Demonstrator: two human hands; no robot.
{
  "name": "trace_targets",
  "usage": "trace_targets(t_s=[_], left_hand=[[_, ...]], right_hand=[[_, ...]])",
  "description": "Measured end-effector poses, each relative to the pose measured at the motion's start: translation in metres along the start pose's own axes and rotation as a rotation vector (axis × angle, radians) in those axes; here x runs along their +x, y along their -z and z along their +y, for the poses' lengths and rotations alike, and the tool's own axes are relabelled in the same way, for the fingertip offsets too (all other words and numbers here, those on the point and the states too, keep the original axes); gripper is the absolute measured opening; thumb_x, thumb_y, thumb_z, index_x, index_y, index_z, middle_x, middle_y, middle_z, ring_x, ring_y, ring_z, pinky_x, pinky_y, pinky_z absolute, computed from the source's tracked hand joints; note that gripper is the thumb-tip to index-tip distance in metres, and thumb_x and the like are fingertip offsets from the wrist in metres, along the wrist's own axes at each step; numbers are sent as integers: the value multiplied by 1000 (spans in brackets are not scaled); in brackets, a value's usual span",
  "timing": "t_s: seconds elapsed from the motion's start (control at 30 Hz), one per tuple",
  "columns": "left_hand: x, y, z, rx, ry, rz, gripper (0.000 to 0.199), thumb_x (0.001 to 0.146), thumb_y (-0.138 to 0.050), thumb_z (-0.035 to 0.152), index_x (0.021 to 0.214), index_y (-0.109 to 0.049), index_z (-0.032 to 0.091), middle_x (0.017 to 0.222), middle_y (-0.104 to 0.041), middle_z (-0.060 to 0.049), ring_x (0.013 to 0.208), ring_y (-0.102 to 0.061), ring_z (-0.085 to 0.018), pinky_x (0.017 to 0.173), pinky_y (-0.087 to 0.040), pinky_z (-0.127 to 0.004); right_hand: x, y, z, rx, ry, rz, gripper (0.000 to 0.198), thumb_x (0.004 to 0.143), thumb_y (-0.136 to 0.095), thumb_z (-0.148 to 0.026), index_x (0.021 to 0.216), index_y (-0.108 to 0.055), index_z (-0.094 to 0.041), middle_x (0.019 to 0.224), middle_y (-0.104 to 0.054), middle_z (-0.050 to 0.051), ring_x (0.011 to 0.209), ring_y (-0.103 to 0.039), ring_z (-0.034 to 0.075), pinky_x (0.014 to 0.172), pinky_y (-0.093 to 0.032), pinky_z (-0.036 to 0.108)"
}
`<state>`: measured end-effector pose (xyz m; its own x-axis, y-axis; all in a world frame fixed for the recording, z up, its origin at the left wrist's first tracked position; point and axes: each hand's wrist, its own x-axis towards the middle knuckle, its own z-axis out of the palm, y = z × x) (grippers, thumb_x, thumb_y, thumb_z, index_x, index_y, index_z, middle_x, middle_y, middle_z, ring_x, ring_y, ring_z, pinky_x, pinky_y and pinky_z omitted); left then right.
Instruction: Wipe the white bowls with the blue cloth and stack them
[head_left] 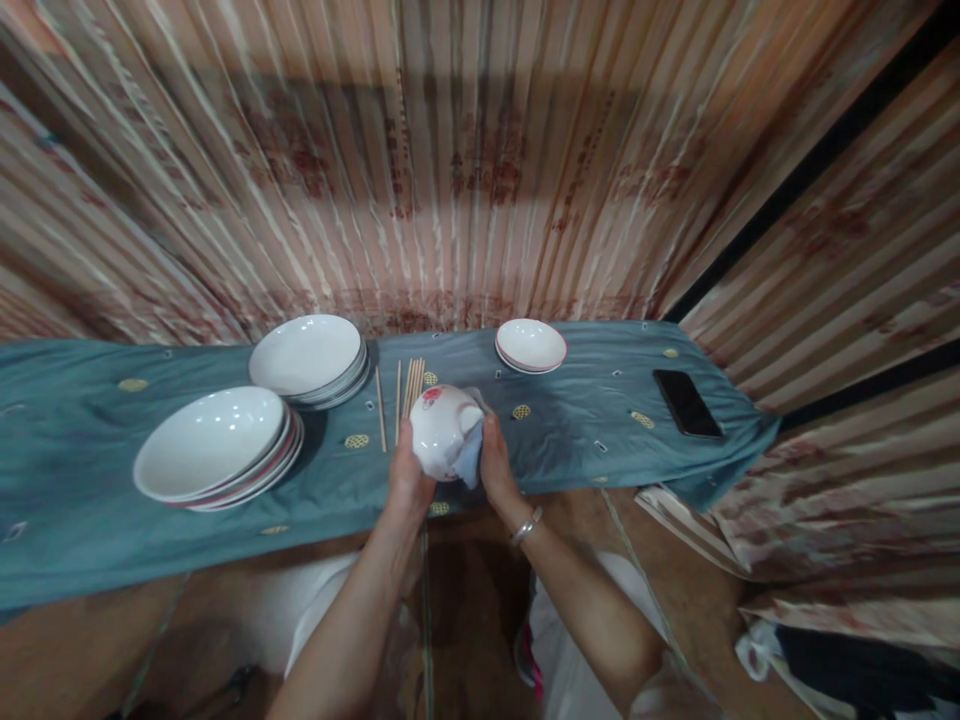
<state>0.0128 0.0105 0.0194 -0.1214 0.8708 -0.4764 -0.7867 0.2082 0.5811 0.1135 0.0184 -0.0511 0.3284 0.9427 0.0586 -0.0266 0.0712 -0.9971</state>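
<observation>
Over the front part of the table, between my hands, a white bowl (436,440) with a red flower print is tilted, its outside facing me. My left hand (411,478) grips its left side. In my right hand (496,462) is a light blue cloth (470,455), pressed against the bowl's right side; the fingertips of both hands are hidden behind the bowl and cloth. Just beyond the bowl lie several wooden chopsticks (413,378), partly covered by it. A single chopstick (381,408) lies a little apart to their left.
To the left stand a near stack of white bowls (210,445) and a far stack of white dishes (306,355). Small red-rimmed bowls (531,344) sit at the back, right of centre. A black phone (686,403) lies near the right end of the cloth-covered table (570,450). Curtains (465,180) hang behind.
</observation>
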Motion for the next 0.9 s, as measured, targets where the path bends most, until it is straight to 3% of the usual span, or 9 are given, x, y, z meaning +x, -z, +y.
trace_targets(t_s=[0.3,0.5,0.63,0.77,0.9], left_hand=[[1,-5,4,-61,74,36,55,102,-30,42,144,-48,11,116,-73,-13,109,-68,-24,103,-49,-39],[3,-9,5,-50,73,25,54,103,-26,43,139,-55,14,98,-78,-10,92,-73,-23,92,-55,-36],[5,-8,2,-68,41,-1,51,103,-28,39,142,-52,16,106,-77,-9,94,-73,-20,91,-55,-33],[3,-10,2,-67,39,13,54,102,-29,42,144,-51,15,114,-75,-12,103,-71,-24,96,-53,-36],[-4,-12,3,-28,36,65,53,102,-33,42,140,-54,11,108,-76,-12,105,-70,-24,98,-53,-36]], right_hand=[[-25,3,1,-200,218,-26,60,102,-28,-52,150,-33,-17,153,-43,15,143,-40,21,119,-30,45],[-34,9,-3,-408,356,-86,60,104,-27,-44,156,-21,-14,160,-31,16,150,-26,21,122,-28,46],[-30,16,-14,-513,437,-125,59,104,-25,-39,157,-16,-15,162,-27,15,152,-20,20,123,-27,47],[-27,22,-23,-571,508,-144,55,105,-27,-35,156,-23,-15,163,-25,15,153,-19,21,123,-26,49],[-27,23,-25,-576,543,-169,51,104,-28,-35,150,-37,-14,161,-30,16,152,-22,21,124,-26,47]])
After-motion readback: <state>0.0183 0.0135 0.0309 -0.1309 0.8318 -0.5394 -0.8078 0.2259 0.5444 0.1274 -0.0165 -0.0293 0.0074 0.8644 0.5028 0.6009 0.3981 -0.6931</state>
